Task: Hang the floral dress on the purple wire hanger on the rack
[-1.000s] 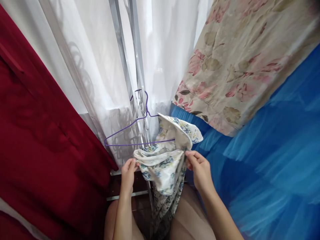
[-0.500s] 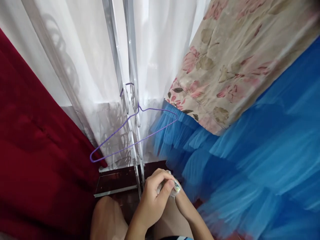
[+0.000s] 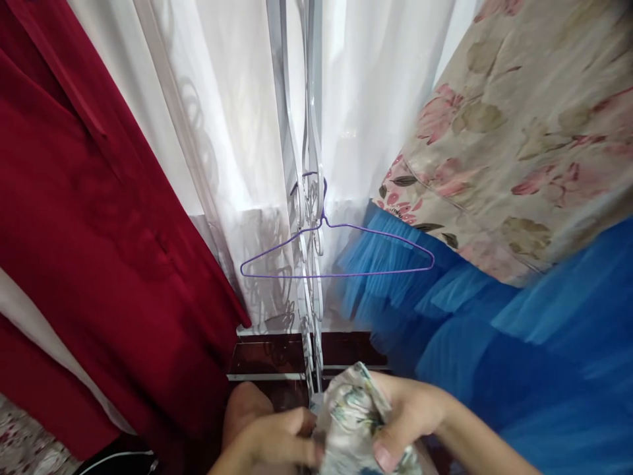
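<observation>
Low in the view, a pale cloth with a green and blue print is spread out between my hands, over my lap. My right hand grips its right side, thumb on top and fingers behind. At the left edge of the cloth, my left hand pinches the fabric; its fingertips are a little blurred. Beyond both hands a purple wire hanger hangs bare from a white metal rack. The garment kind of the cloth does not show.
Red curtains hang on the left and white curtains behind the rack. To the right are a floral beige fabric and blue ruffled tulle. My bare knee is below the rack.
My clasped hands have moved apart, and the bundled cloth between them is now opened out and nearer to me. The view has turned, so the hanger appears further right and level.
</observation>
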A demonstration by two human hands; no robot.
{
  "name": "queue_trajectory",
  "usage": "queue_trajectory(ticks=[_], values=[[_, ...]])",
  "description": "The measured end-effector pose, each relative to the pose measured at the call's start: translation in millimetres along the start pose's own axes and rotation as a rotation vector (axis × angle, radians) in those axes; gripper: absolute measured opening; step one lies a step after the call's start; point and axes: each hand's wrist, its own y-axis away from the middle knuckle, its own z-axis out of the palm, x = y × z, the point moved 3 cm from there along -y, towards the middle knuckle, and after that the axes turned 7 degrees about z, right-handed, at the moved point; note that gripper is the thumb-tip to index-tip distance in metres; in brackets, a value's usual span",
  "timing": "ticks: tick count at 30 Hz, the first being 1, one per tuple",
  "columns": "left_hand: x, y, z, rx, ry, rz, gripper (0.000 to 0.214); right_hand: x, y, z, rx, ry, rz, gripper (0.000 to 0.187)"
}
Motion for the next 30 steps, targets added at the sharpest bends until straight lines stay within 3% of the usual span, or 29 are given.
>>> queue_trajectory(ticks=[3, 4, 6, 8, 11, 15, 18, 20, 22, 26, 28, 30], values=[[-7.9, 11.4, -6.5, -0.105, -0.296, 0.025, 0.029, -40.0, 38.8, -6.6, 0.036, 0.235, 0.082, 0.020], [-3.3, 12.0, -15.7, -0.079, -0.415, 0.083, 0.020, -52.4, 49.6, -9.2, 0.073, 0.321, 0.093, 0.017], [13.0, 11.1, -42.1, -0.007, -0.627, 0.214, 0.010, -72.9, 65.1, -16.8, 0.190, 0.493, 0.086, 0.015], [31.1, 9.8, -76.8, 0.042, -0.808, 0.268, 0.014, -86.2, 71.4, -27.4, 0.353, 0.614, 0.042, 0.018], [56.7, 8.9, -136.7, 0.169, -1.033, 0.276, 0.021, -93.1, 63.4, -41.9, 0.526, 0.702, -0.038, 0.033], [87.7, 2.7, -203.6, 0.422, -1.213, 0.223, 0.029, -98.7, 33.4, -57.1, 0.670, 0.869, -0.189, 0.073], [113.3, -8.7, -224.1, 0.544, -1.249, 0.254, 0.034, -106.5, 11.5, -73.2, 0.801, 0.994, -0.272, 0.059], [132.1, -19.0, -220.3, 0.576, -1.196, 0.309, 0.036, -108.4, -1.4, -83.7, 0.835, 1.063, -0.290, 0.039], [150.7, -31.6, -202.3, 0.561, -1.065, 0.383, 0.039, -105.9, -13.2, -90.5, 0.845, 1.104, -0.301, 0.037], [182.9, -62.4, -137.2, 0.465, -0.826, 0.590, 0.039, -93.7, -30.8, -88.4, 0.920, 1.102, -0.350, 0.035], [194.0, -78.2, -106.7, 0.448, -0.857, 0.668, 0.033, -87.3, -33.8, -81.9, 0.927, 1.073, -0.365, 0.035], [200.4, -90.4, -89.8, 0.512, -0.913, 0.709, 0.026, -81.6, -28.9, -75.6, 0.909, 1.031, -0.396, 0.036]])
